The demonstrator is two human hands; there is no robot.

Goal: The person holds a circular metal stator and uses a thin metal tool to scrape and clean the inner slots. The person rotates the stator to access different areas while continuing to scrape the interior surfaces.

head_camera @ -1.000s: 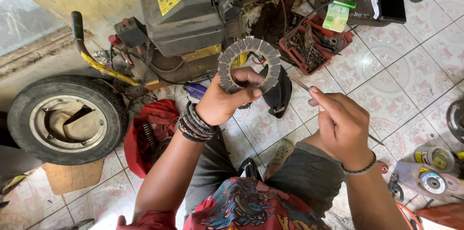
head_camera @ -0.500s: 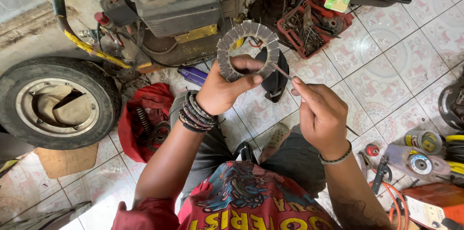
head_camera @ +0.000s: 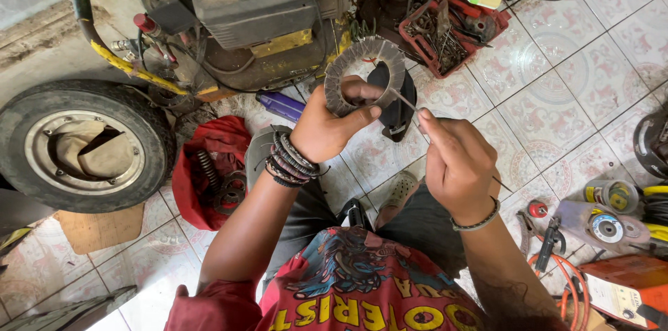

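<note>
— What's held up over the tiled floor (head_camera: pixel 557 108)?
— A grey toothed metal ring (head_camera: pixel 362 70), clenched in the left hand (head_camera: pixel 327 126).
— And the right hand (head_camera: pixel 456 164)?
— Pinching a thin metal rod (head_camera: pixel 403 99), tip at the ring's inner edge.
— Surroundings?
— A tyre (head_camera: pixel 83 143) left, a red parts tray (head_camera: pixel 452 28) beyond, tools right.

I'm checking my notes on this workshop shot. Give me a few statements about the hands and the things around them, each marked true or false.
1. The left hand holds a grey toothed metal ring. True.
2. The right hand holds a hammer. False: it holds a thin rod whose tip meets the ring.
3. A tyre lies on the floor at the left. True.
4. The red tray of small parts is in the person's lap. False: it sits on the tiled floor beyond the ring.
</note>
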